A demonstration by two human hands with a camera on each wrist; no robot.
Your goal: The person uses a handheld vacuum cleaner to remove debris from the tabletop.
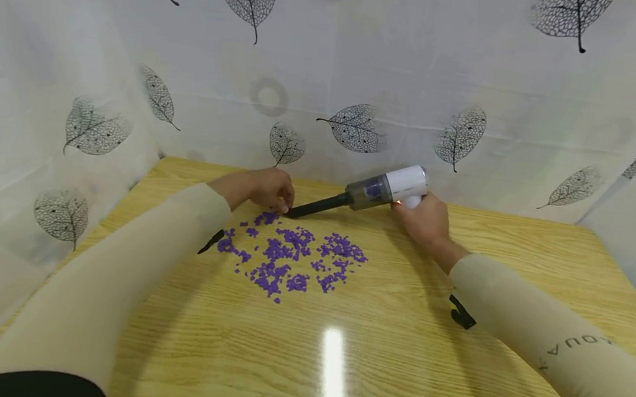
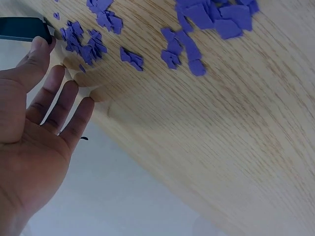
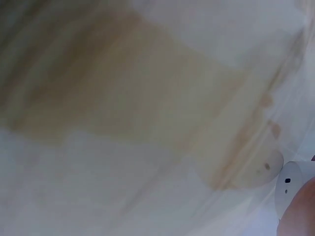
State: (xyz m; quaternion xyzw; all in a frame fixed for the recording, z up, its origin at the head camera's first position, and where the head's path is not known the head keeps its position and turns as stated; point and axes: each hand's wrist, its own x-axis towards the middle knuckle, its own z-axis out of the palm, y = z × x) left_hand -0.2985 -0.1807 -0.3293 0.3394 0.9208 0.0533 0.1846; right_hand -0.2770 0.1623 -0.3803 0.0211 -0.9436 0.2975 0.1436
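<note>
A white and grey handheld vacuum cleaner (image 1: 386,187) with a long black nozzle (image 1: 320,206) lies across the far part of the table in the head view. My right hand (image 1: 425,220) grips its handle; in the right wrist view only part of that hand (image 3: 300,211) shows beside the white body (image 3: 290,184). At the nozzle's tip, my left hand (image 1: 266,189) pinches the end between thumb and index finger. The left wrist view has the other fingers (image 2: 61,105) extended. Many small purple paper scraps (image 1: 279,248) are scattered on the wood-grain table just in front of the nozzle.
The wood-grain table (image 1: 396,349) backs onto a pale curtain (image 1: 332,60) with a leaf print, which also hangs at both sides. A dark strap end (image 1: 211,241) hangs by the left forearm and another dark strap (image 1: 461,313) by the right.
</note>
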